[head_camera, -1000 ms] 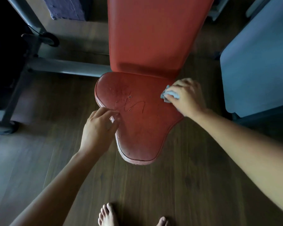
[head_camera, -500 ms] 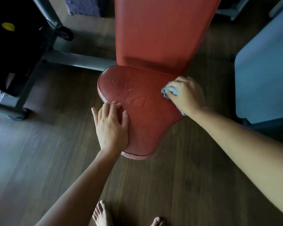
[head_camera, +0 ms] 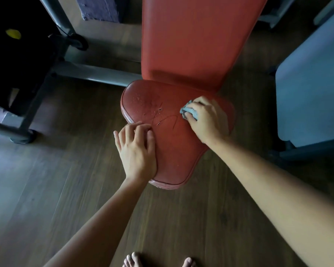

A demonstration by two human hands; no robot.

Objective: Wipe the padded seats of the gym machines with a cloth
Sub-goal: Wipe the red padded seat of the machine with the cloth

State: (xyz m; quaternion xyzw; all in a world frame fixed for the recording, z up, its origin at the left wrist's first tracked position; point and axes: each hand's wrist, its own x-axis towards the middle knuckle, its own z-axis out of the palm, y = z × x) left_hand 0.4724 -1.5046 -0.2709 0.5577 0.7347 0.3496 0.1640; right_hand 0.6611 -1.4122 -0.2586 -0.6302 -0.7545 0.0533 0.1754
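Note:
A worn red padded seat (head_camera: pixel 174 151) with cracks and scuffs sits low over the floor, joined to a tall red backrest (head_camera: pixel 197 41). My right hand (head_camera: pixel 206 120) grips a bunched light-blue cloth (head_camera: pixel 189 111) and presses it on the seat's right half. My left hand (head_camera: pixel 136 151) rests flat on the seat's left edge, fingers spread and slightly bent at the tips. Most of the cloth is hidden under my fingers.
A grey steel machine frame (head_camera: pixel 96 74) runs left of the seat, with a dark weight stack (head_camera: pixel 17 54) behind it. A blue padded bench (head_camera: pixel 312 83) stands close on the right. Dark wood flooring (head_camera: pixel 66 199) surrounds the seat; my bare toes (head_camera: pixel 133 261) show at the bottom edge.
My right hand has slid the cloth leftward from the seat's right rim onto its surface. My left hand moved from gripping the left edge to lying flat on the pad.

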